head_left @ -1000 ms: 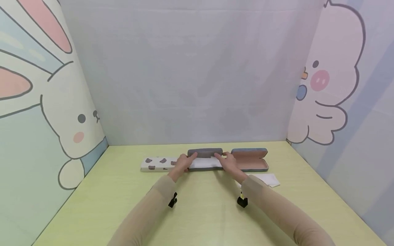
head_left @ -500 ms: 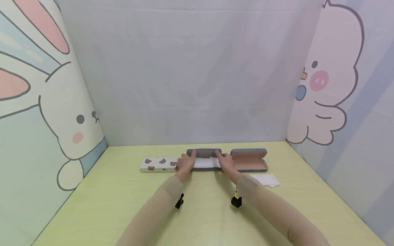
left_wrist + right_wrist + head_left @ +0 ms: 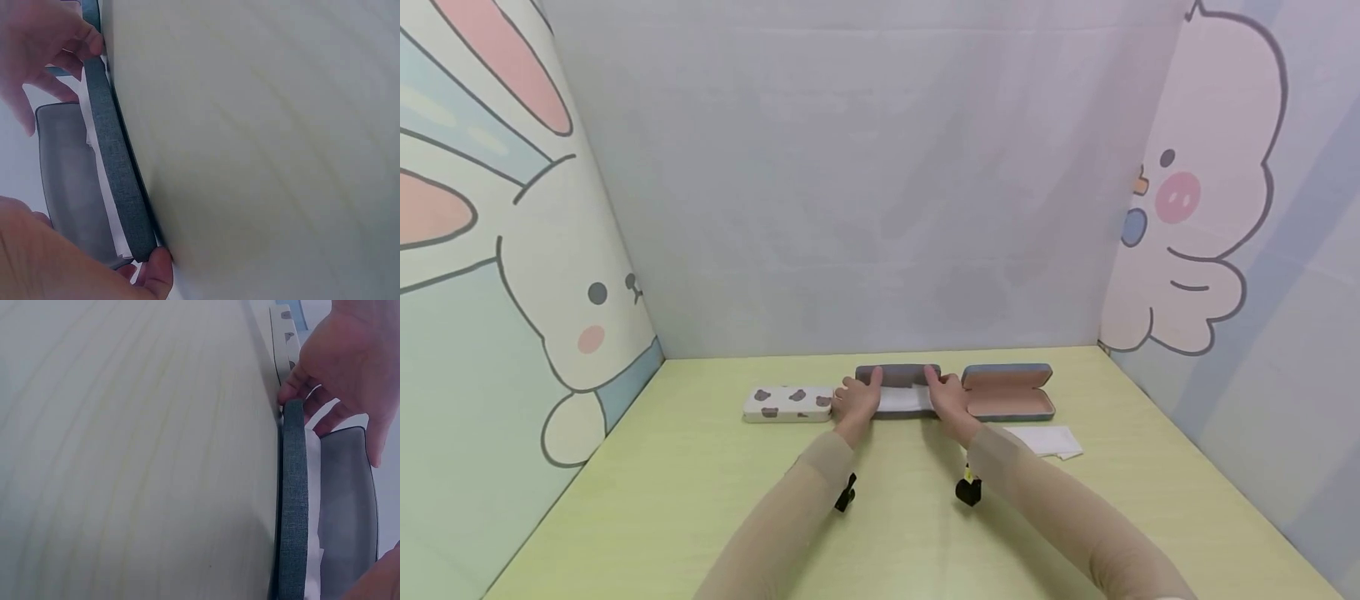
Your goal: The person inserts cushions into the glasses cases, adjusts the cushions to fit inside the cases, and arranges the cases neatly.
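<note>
A grey glasses case (image 3: 910,375) stands with its lid raised at the back middle of the table, a folded white cloth (image 3: 901,400) lying in its base. My left hand (image 3: 857,403) holds the left end, fingertips at the front corner of the blue-grey base wall (image 3: 119,169) in the left wrist view. At the other end, my right hand (image 3: 951,400) grips the case, its thumb reaching up by the lid. The right wrist view shows the left fingers bent round the far corner, beside the cloth (image 3: 312,506). Some fingers are hidden behind the case.
Left of the hands lies a closed white case (image 3: 788,403) with brown bear prints. To the right, a blue case (image 3: 1009,393) with a pinkish lining stands open. White cloths (image 3: 1047,439) lie in front of it. A grey curtain (image 3: 880,183) rises behind the table.
Both hands have shifted slightly inward along the case ends, and their thumbs now point more upright by the lid. The cases stay in place.
</note>
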The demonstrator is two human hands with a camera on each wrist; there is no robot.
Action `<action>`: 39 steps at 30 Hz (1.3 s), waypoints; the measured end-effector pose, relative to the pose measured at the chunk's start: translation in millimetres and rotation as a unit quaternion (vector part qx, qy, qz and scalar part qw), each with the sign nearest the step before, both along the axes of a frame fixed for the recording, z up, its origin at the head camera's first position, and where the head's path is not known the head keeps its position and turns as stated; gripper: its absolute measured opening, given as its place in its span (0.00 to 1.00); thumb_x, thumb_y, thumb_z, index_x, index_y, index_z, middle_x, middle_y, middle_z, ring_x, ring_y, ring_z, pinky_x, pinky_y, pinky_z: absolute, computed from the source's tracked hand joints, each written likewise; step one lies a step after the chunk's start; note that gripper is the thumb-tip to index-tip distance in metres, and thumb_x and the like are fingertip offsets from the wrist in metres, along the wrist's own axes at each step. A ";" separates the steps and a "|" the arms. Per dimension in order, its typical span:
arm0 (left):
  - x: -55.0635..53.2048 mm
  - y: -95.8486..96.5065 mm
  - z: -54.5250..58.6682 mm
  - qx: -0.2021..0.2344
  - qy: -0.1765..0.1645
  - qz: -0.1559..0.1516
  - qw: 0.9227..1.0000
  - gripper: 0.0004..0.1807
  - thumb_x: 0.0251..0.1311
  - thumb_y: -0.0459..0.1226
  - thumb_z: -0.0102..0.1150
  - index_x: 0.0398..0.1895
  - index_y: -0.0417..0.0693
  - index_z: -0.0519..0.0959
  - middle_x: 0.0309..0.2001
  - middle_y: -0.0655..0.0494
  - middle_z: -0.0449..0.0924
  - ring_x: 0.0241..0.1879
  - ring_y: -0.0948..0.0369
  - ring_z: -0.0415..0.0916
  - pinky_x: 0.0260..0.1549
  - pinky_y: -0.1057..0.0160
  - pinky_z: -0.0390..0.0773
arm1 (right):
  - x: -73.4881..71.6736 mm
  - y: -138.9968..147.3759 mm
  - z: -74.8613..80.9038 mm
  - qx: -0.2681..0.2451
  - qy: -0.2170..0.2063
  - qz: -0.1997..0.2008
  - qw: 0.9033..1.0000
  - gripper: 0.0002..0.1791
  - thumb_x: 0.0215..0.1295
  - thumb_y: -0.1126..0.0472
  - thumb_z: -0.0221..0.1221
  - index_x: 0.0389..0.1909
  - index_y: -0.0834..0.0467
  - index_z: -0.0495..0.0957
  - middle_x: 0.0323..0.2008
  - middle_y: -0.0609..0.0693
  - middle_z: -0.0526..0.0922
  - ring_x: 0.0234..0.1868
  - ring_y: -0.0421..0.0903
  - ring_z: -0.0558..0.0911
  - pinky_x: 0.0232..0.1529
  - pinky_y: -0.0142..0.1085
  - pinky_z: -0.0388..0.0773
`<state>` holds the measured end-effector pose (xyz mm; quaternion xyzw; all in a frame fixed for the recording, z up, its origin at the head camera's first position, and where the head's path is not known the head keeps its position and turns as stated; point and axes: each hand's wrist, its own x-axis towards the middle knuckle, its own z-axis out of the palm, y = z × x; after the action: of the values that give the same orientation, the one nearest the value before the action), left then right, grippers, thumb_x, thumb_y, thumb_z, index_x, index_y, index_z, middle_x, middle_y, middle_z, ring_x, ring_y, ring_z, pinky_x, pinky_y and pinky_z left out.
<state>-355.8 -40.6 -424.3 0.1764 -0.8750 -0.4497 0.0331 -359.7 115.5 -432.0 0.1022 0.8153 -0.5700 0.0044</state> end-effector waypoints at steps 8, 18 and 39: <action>-1.5 1.8 0.2 0.010 -0.003 0.011 1.000 0.46 0.68 0.61 0.40 0.70 0.27 0.52 0.65 0.24 0.58 0.64 0.34 0.56 0.66 0.41 0.59 | -1.2 -0.9 0.5 0.017 -0.002 -0.018 1.000 0.34 0.71 0.36 0.43 0.59 0.64 0.64 0.56 0.64 0.69 0.58 0.61 0.69 0.57 0.55 0.70; -0.8 1.4 -0.5 0.020 -0.003 0.013 1.000 0.46 0.67 0.60 0.43 0.70 0.28 0.52 0.66 0.26 0.58 0.66 0.35 0.55 0.67 0.41 0.58 | 0.0 -0.7 2.4 0.017 -0.014 -0.015 1.000 0.34 0.71 0.37 0.44 0.59 0.63 0.63 0.56 0.63 0.69 0.59 0.59 0.69 0.57 0.54 0.70; 13.3 -4.6 1.4 0.051 0.038 0.000 0.998 0.39 0.64 0.54 0.53 0.63 0.29 0.62 0.61 0.28 0.65 0.66 0.35 0.57 0.67 0.42 0.60 | 5.3 2.8 0.3 0.024 -0.003 0.004 1.000 0.31 0.73 0.45 0.47 0.65 0.66 0.62 0.60 0.66 0.69 0.60 0.60 0.72 0.58 0.53 0.73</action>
<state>-342.5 -45.2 -423.0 0.1606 -0.8488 -0.5005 0.0573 -354.4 118.3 -431.7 0.1013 0.8293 -0.5496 0.0067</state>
